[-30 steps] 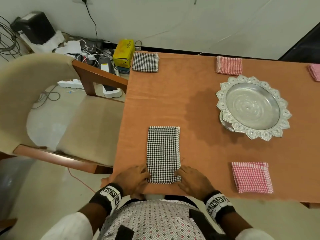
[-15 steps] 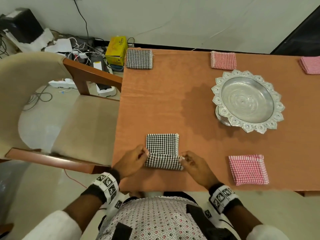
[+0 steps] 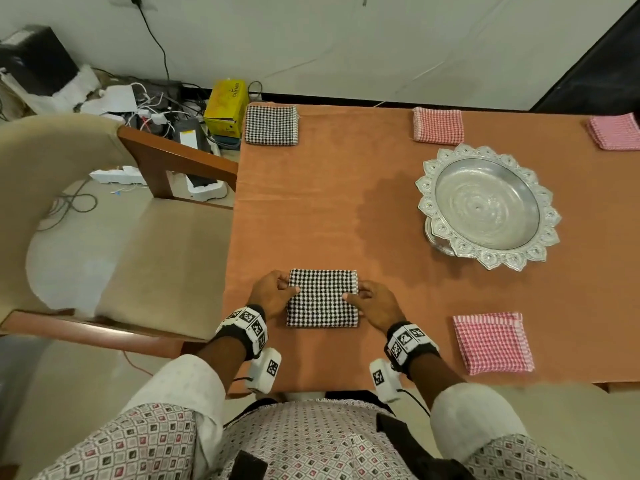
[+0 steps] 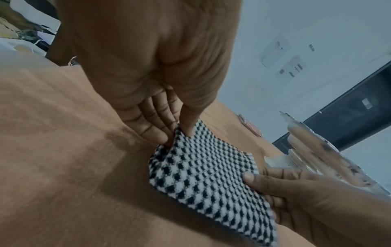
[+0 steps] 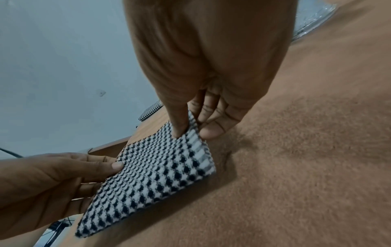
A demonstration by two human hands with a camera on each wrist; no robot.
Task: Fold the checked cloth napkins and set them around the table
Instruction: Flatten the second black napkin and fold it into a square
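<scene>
On the near edge of the table (image 3: pixel 311 188), seen from the head view, a folded black napkin (image 3: pixel 322 297) lies square between both hands. The left hand (image 3: pixel 273 294) pinches its left edge, thumb on top; the right hand (image 3: pixel 375 301) pinches the right edge likewise. A silver bowl (image 3: pixel 486 206), with nothing in it, stands well apart at the right. Another black napkin (image 3: pixel 271 125) lies at the far left corner, a red napkin (image 3: pixel 438 125) at the far edge, a pink napkin (image 3: pixel 614 131) at the far right, and a second red one (image 3: pixel 493 342) near the front edge. An orange cloth covers the table; a beige chair (image 3: pixel 138 244) stands left, with a yellow box (image 3: pixel 227 102) and cables on the floor by the white wall.

From the left wrist, thumb over fingers (image 4: pixel 152 132) clamps the napkin's corner, slightly lifted.

From the right wrist, the thumb presses on top, fingers (image 5: pixel 211 128) beneath the edge.
</scene>
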